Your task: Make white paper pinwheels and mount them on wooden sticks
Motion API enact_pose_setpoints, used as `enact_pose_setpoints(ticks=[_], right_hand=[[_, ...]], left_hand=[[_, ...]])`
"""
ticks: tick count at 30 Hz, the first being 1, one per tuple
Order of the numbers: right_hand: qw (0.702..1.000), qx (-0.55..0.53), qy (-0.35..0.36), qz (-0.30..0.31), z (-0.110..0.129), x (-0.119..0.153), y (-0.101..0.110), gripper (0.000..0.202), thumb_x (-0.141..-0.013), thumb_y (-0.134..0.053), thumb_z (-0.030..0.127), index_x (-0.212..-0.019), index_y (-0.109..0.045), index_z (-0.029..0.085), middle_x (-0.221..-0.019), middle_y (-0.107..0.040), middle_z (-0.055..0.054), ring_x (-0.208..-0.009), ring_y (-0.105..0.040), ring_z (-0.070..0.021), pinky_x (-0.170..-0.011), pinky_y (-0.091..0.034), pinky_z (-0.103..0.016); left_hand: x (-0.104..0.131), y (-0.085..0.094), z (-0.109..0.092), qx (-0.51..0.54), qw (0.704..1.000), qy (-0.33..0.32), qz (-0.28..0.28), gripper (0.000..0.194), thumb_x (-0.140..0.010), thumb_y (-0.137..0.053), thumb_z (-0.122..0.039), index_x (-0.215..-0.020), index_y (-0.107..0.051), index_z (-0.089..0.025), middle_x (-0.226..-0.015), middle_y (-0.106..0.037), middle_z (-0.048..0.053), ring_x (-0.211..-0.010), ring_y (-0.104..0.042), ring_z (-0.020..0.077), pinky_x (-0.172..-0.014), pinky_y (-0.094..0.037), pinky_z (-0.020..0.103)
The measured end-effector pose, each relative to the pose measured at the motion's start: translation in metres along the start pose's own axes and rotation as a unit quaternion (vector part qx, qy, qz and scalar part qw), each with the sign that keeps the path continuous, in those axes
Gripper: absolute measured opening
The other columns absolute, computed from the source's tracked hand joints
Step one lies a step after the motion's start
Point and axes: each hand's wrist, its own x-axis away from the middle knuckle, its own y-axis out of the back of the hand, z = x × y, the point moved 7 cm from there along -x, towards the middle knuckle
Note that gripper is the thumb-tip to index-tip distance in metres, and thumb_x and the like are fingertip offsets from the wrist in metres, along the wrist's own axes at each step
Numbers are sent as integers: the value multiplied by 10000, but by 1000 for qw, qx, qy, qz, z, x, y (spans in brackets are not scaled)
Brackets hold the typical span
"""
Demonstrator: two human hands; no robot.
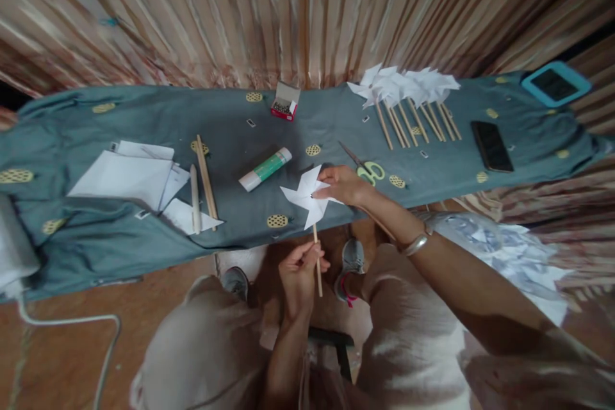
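A white paper pinwheel (309,198) on a thin wooden stick (318,272) is held over the table's front edge. My left hand (300,272) grips the stick below the pinwheel, fingers closed round it. My right hand (343,186) pinches the pinwheel at its centre and right side, where a small dark spot shows. Just left of the pinwheel lies a green and white glue stick (266,168). Scissors with light green handles (369,172) rest just behind my right hand. An open red box (284,106) of small metal pieces stands farther back.
Several finished pinwheels (403,86) lie at the back right, beside a black phone (492,146) and a blue-framed device (556,83). Paper sheets (129,176) and loose sticks (206,179) are at left. A bag of paper pieces (509,250) sits below the table at right.
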Motion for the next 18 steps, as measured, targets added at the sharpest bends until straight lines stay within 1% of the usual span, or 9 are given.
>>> enact_pose_setpoints(ticks=[2, 5, 10, 14, 18], right_hand=[[997, 82, -9, 2, 5, -1, 0, 158, -645, -753, 97, -776, -695, 162, -814, -773, -24, -798, -714, -175, -736, -561, -254], [989, 148, -20, -10, 12, -1, 2, 161, -624, -790, 131, -763, -711, 149, -772, -759, -31, -774, -700, -191, -677, -537, -247], [975, 220, -31, -25, 21, 1, 5, 176, -624, -801, 175, -789, -746, 148, -815, -754, -40, -784, -680, -187, -636, -492, -231], [961, 274, -46, -20, 24, 0, 6, 219, -640, -799, 212, -848, -771, 151, -828, -744, -24, -768, -664, -172, -607, -459, -225], [951, 305, -50, -10, 24, -4, 6, 250, -649, -802, 224, -884, -775, 143, -821, -726, -11, -743, -633, -149, -570, -418, -219]], left_hand=[[1, -2, 0, 17, 1000, 1, 7, 303, -576, -807, -376, -726, -754, -119, -564, -681, 17, -428, -593, 111, -463, -486, 225], [2, -3, 0, 40, 999, 11, 10, 327, -542, -841, -368, -714, -736, -111, -571, -681, 17, -429, -591, 105, -476, -496, 230], [2, -5, 0, 52, 999, 13, 10, 357, -500, -862, -380, -688, -724, -110, -551, -675, 13, -417, -594, 105, -477, -501, 231], [0, -7, 0, 56, 998, 13, 12, 357, -484, -865, -388, -662, -717, -116, -537, -670, 8, -399, -589, 105, -462, -498, 229], [0, -8, 1, 63, 998, 17, 18, 360, -482, -866, -391, -667, -719, -119, -543, -673, 9, -400, -591, 104, -467, -498, 228]])
